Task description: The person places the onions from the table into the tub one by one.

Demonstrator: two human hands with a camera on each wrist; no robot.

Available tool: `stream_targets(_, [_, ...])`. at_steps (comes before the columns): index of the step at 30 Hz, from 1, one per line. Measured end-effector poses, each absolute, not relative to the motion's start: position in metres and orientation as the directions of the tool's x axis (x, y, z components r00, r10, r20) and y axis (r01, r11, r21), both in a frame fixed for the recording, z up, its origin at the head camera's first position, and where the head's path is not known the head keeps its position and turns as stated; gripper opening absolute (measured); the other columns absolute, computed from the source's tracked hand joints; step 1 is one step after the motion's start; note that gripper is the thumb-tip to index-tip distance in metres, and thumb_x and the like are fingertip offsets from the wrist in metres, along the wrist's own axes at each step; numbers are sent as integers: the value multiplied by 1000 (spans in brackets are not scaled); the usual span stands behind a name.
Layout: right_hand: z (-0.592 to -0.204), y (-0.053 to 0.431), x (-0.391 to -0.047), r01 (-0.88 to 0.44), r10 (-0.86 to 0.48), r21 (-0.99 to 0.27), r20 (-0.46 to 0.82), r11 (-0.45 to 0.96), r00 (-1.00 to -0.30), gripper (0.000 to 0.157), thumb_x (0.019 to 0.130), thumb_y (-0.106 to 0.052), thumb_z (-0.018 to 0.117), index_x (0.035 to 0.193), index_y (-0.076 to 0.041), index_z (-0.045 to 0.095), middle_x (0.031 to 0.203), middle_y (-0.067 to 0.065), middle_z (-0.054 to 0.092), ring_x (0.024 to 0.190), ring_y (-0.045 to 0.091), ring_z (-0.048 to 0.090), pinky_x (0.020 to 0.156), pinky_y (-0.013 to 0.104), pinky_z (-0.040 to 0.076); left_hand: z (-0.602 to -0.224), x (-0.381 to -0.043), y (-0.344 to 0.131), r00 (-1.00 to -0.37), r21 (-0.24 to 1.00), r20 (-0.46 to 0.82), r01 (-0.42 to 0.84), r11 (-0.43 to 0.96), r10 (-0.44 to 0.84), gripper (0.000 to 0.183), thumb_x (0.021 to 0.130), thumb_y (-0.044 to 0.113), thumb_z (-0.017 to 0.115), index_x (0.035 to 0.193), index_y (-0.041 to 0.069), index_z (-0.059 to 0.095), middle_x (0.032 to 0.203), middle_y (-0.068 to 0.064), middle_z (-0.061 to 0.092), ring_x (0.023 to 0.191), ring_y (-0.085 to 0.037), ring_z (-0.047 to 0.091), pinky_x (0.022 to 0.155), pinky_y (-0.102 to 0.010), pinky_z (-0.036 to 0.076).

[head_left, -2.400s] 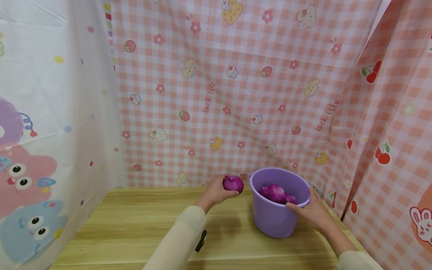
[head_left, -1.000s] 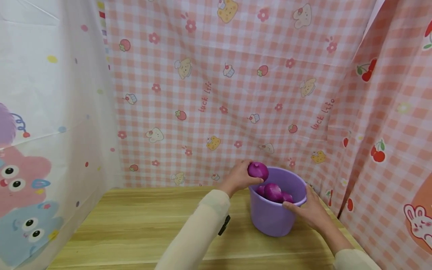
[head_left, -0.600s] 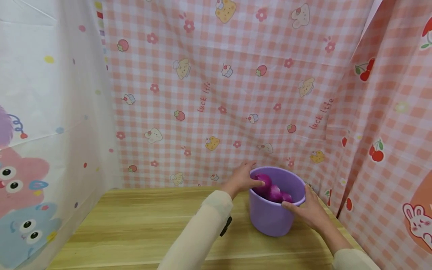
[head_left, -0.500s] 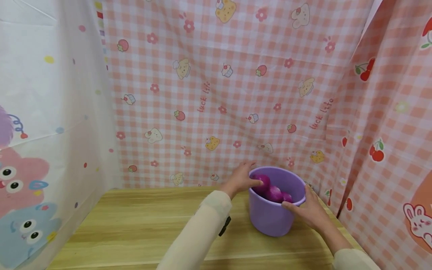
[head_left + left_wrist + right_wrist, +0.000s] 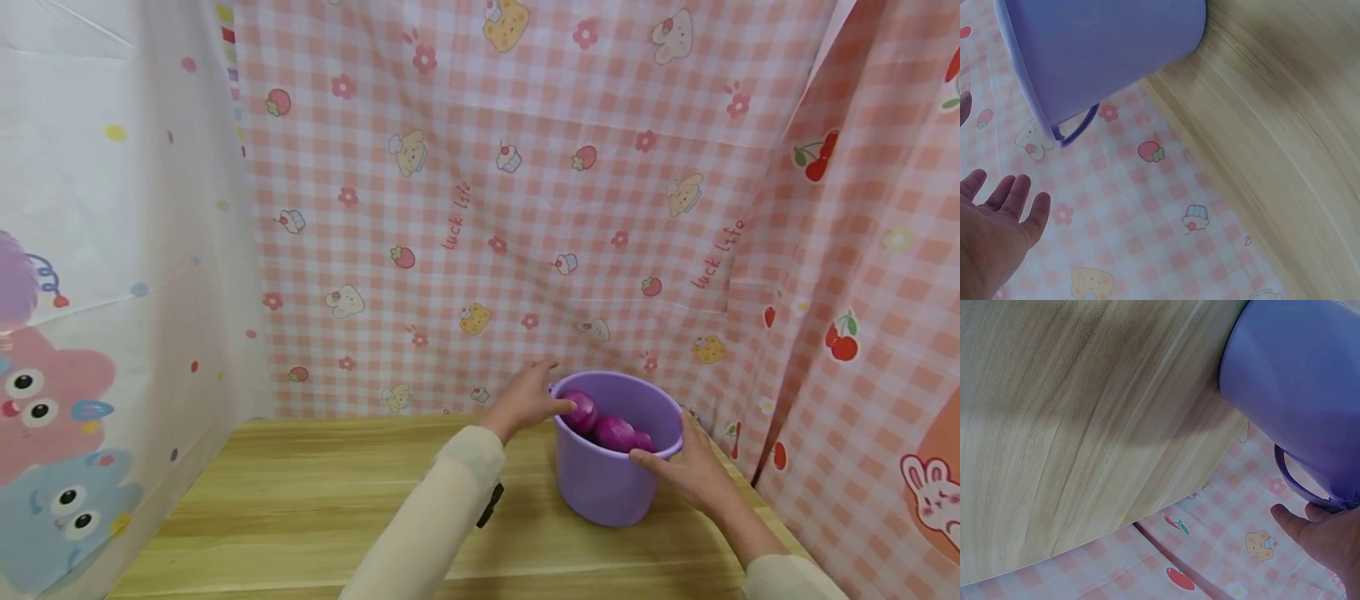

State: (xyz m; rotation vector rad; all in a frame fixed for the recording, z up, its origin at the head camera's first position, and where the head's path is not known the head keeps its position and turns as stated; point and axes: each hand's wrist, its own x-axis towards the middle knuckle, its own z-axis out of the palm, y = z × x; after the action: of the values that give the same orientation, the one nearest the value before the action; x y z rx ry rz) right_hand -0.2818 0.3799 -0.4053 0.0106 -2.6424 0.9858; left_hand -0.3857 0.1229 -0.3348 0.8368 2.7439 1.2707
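Observation:
A purple bucket [image 5: 603, 492] stands upright on the table with several red onions [image 5: 615, 434] inside. One onion [image 5: 581, 412] rests high against the left inner wall. My left hand [image 5: 525, 402] is at the bucket's left rim, its thumb by that onion and its fingers spread outside. In the left wrist view the left hand's fingers [image 5: 1015, 197] are loose and apart, below the bucket's handle [image 5: 1085, 128]. My right hand [image 5: 697, 475] grips the right rim, thumb at the front and fingers along the outer side. The right wrist view shows its fingers [image 5: 1300, 528] beside the handle.
The wooden table [image 5: 300, 500] reaches back to a pink checked curtain [image 5: 465, 208]. A white patterned curtain [image 5: 172, 292] hangs on the left, and another checked curtain [image 5: 847, 400] on the right, near the bucket. A small black strap [image 5: 491, 505] shows beside the left sleeve.
My left hand carried an onion from the left over the rim, lowered it into the bucket and let it go. It has drawn back slightly left. The right hand stays on the rim.

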Motion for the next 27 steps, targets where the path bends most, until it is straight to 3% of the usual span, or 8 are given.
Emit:
stream_targets(3, [-405, 380, -283, -110, 102, -631, 291, 768, -951, 107, 86, -51, 72, 154, 6, 12, 146, 39, 26, 131, 56, 33, 101, 71, 33, -336, -385, 116, -861, 728, 217, 457, 511, 460, 81, 84, 31, 80, 152, 14, 40, 150, -15, 40, 119, -29, 57, 98, -43, 49])
stream_targets(7, [-405, 382, -283, -106, 98, -624, 284, 774, -954, 107, 87, -52, 71, 154, 6, 11, 147, 40, 24, 131, 57, 33, 100, 71, 34, -337, -384, 107, -865, 733, 230, 455, 505, 446, 80, 84, 36, 79, 151, 14, 41, 152, -15, 38, 128, -31, 50, 106, -46, 43])
stream_targets(11, [-407, 387, -283, -162, 74, -629, 333, 760, -940, 100, 87, -46, 73, 152, 6, 17, 144, 37, 33, 128, 53, 39, 100, 67, 37, -338, -386, 99, -863, 711, 247, 471, 522, 441, 78, 86, 43, 75, 150, 12, 42, 154, -16, 37, 138, -34, 40, 112, -50, 34])
stream_targets(16, [-408, 393, -283, -228, 43, -623, 389, 749, -920, 92, 88, -39, 74, 149, 8, 22, 137, 35, 42, 125, 51, 44, 99, 63, 38, -339, -391, 83, -866, 671, 268, 482, 563, 422, 78, 88, 51, 70, 150, 11, 43, 153, -14, 39, 139, -33, 38, 112, -50, 35])
stream_targets(21, [-404, 399, -280, -159, 59, -552, 357, 819, -932, 91, 96, -47, 60, 149, 12, 16, 137, 40, 37, 125, 57, 39, 98, 69, 35, -335, -392, 65, -876, 657, 269, 471, 589, 400, 74, 92, 50, 66, 150, 12, 42, 153, -15, 38, 139, -34, 38, 111, -50, 35])
stream_targets(27, [-387, 399, -280, -89, 81, -470, 330, 878, -940, 97, 99, -58, 44, 153, 11, 2, 151, 42, 13, 134, 63, 20, 100, 76, 23, -333, -389, 40, -888, 650, 247, 449, 613, 389, 71, 94, 49, 64, 152, 15, 39, 156, -14, 33, 141, -35, 34, 111, -54, 35])
